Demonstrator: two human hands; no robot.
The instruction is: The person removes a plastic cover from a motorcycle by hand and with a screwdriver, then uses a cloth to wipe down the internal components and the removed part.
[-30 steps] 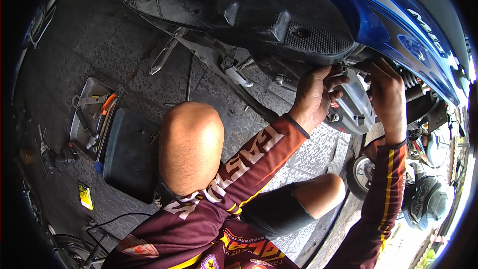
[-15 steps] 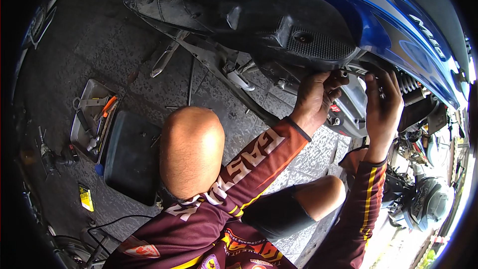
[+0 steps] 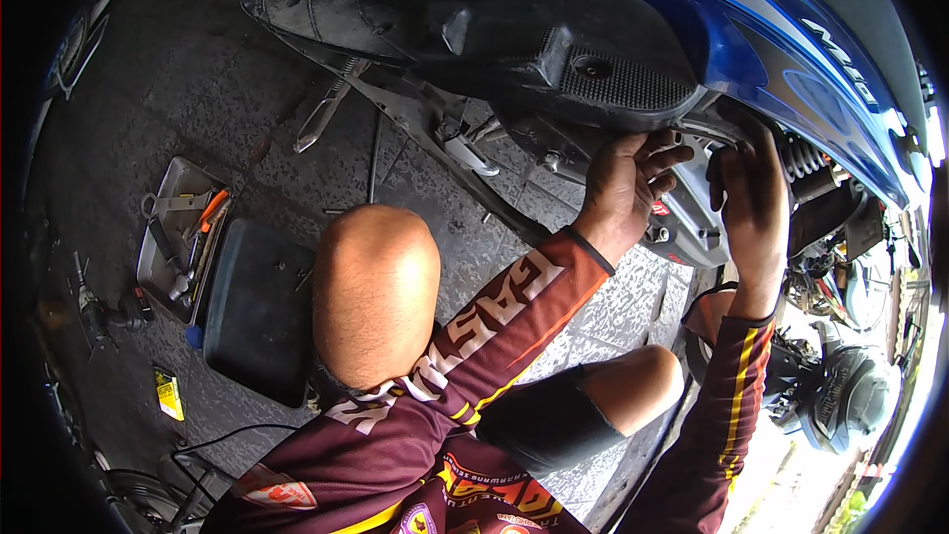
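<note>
Your left hand (image 3: 623, 183) is half curled and your right hand (image 3: 756, 183) reaches up; I cannot tell whether either grips anything. The curved tube (image 3: 710, 127) lies between them beneath the scooter (image 3: 593, 25), probably light, springy, perhaps greasy; best pinched mid-length.

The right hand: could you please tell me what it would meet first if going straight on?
The right hand would probably meet the glossy blue body panel first, though depth is unclear and it might pass underneath.
</note>
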